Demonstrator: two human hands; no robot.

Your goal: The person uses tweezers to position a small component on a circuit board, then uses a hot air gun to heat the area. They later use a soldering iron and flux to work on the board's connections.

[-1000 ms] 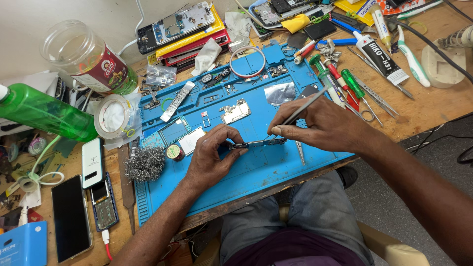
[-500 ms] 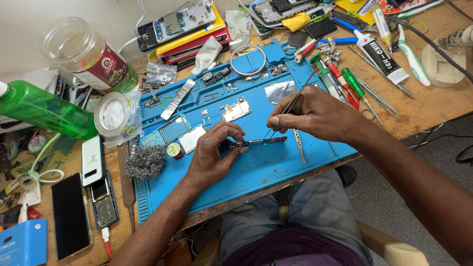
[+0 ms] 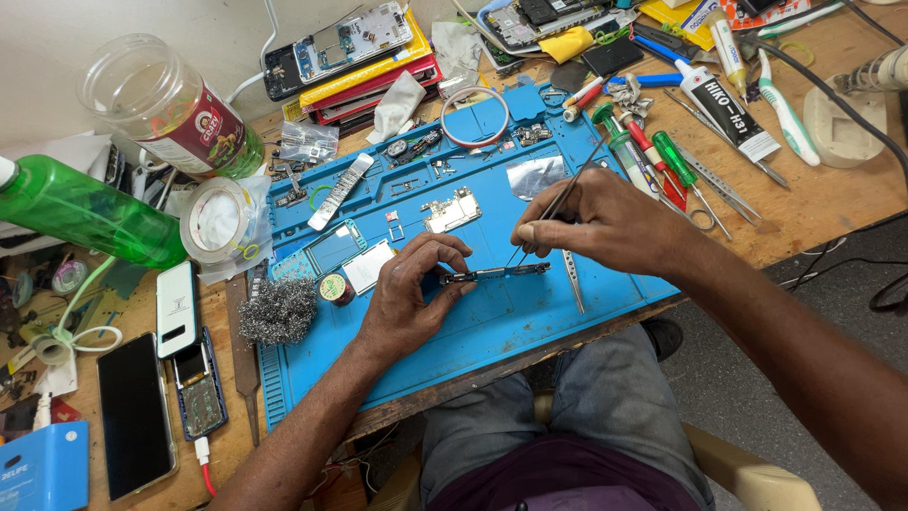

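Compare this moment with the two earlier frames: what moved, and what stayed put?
The right hand lifted its tweezers from a low, flat angle to steeply upright, tips down at the narrow circuit board. The left hand kept pinching that board over the blue mat. The second pair of tweezers on the mat did not move.

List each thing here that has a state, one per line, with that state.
Left hand: pinching the narrow circuit board edge-up on the blue mat.
Right hand: gripping tweezers, tips down at the board.
Plastic jar: lidless, lying tilted.
Black phone: screen dark.
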